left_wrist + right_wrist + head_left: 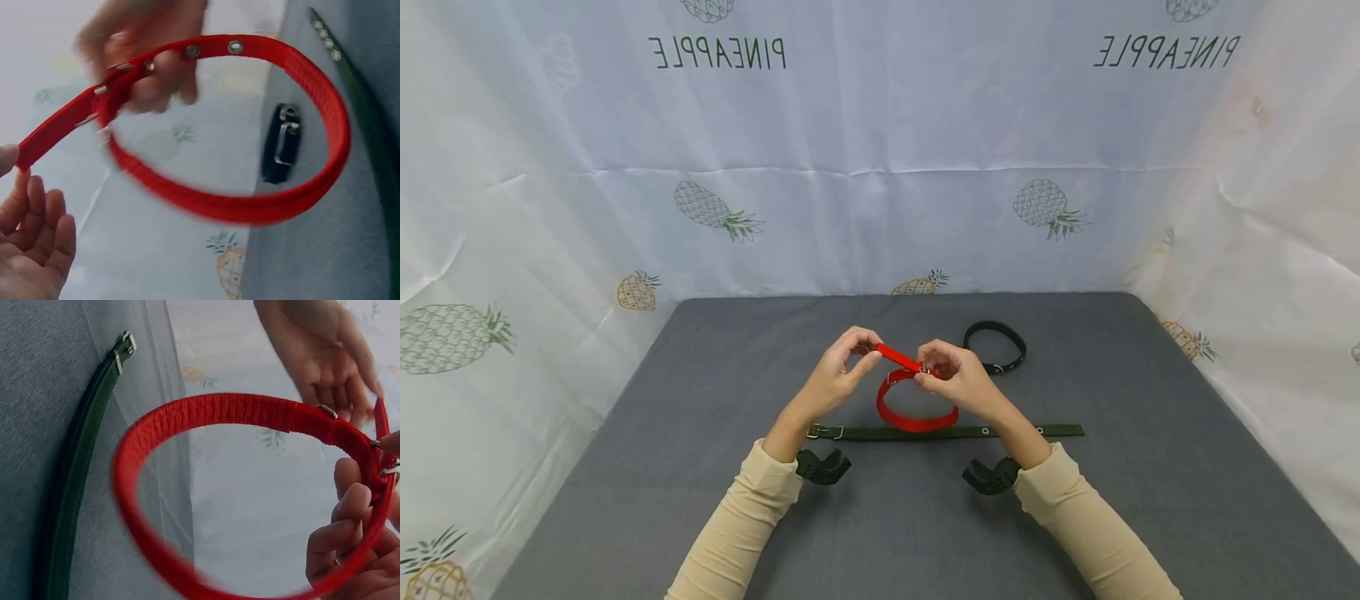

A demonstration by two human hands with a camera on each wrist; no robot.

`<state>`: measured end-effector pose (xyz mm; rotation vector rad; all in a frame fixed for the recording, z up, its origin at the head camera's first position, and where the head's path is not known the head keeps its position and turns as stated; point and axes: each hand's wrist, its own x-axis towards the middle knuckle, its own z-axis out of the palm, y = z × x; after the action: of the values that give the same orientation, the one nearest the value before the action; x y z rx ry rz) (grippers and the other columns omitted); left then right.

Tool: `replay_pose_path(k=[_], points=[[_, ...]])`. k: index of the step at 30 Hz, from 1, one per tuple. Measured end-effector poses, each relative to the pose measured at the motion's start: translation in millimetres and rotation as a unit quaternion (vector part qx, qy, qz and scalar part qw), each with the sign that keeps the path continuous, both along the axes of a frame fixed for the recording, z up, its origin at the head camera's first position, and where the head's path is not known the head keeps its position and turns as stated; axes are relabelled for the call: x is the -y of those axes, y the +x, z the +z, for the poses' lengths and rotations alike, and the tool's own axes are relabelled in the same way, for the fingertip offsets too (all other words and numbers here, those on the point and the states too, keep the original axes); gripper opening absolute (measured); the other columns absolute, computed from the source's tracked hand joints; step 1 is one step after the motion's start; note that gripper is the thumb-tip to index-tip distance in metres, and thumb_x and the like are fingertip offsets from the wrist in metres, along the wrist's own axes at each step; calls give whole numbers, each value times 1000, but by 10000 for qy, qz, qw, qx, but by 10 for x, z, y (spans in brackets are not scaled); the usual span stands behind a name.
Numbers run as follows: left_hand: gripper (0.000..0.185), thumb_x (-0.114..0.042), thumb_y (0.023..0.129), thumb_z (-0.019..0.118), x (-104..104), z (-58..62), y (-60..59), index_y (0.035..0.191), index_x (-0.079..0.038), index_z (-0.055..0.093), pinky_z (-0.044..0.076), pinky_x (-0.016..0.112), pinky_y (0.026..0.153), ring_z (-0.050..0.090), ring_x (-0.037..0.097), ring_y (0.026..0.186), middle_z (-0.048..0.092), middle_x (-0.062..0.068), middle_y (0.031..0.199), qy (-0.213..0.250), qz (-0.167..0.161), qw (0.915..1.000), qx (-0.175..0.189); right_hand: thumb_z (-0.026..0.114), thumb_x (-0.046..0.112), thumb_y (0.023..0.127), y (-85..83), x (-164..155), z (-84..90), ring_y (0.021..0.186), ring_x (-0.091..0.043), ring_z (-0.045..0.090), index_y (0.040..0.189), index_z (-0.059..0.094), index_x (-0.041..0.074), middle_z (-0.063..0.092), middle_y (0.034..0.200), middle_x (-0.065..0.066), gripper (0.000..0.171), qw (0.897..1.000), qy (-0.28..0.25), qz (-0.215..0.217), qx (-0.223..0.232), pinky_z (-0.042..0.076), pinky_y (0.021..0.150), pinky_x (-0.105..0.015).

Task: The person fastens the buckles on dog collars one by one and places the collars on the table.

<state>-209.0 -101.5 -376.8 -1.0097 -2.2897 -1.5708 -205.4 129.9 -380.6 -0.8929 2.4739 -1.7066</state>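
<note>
A red collar (917, 423) with metal eyelets and a buckle is held up in front of me, bent into a loop. My left hand (838, 371) pinches the tip of its free strap end between thumb and finger. At the buckle, my right hand (958, 375) grips the collar, its fingers partly covering the metal. In the left wrist view the eyelets (235, 47) show along the upper part of the loop. The strap end passes through the buckle (389, 470) in the right wrist view, though fingers hide some of it.
A dark green collar (895, 434) lies straight across the grey table (737, 533), below the red one. Behind my right hand sits a black collar (1018, 342), closed in a loop. A white curtain (880, 225) with printed pineapples surrounds the table's back and sides.
</note>
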Motion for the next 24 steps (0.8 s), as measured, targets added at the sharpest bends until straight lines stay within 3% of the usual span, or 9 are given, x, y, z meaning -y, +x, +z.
replay_pose_path(k=[7, 12, 19, 24], points=[[18, -1, 97, 53, 64, -2, -22, 112, 8, 55, 47, 17, 85, 51, 3, 97, 54, 22, 109, 309, -18, 9995, 10, 60, -1, 90, -5, -46, -28, 64, -1, 57, 101, 56, -4, 62, 86, -30, 13, 9999, -81, 66, -30, 52, 57, -26], [19, -1, 97, 52, 53, -5, -12, 113, 8, 54, 49, 20, 87, 52, 4, 100, 54, 22, 110, 398, 35, 9992, 1, 60, -1, 91, -10, -25, -18, 60, -10, 54, 101, 57, -4, 62, 81, -27, 11, 9999, -98, 52, -91, 50, 55, -27], [26, -3, 96, 56, 25, -34, 4, 119, 7, 51, 48, 17, 87, 52, 2, 100, 54, 24, 114, 478, 121, 9973, 539, 59, 0, 92, -1, -14, -15, 64, -1, 56, 102, 56, -5, 61, 84, -28, 12, 9995, -279, -76, -132, 53, 60, -25], [28, -4, 95, 58, -4, -81, -1, 120, 6, 52, 49, 19, 89, 55, 14, 102, 56, 26, 112, 373, 221, 9964, 725, 54, 0, 94, -11, -11, -11, 61, -2, 53, 103, 55, -6, 59, 81, -26, 11, 9986, -495, -19, -200, 49, 59, -22]])
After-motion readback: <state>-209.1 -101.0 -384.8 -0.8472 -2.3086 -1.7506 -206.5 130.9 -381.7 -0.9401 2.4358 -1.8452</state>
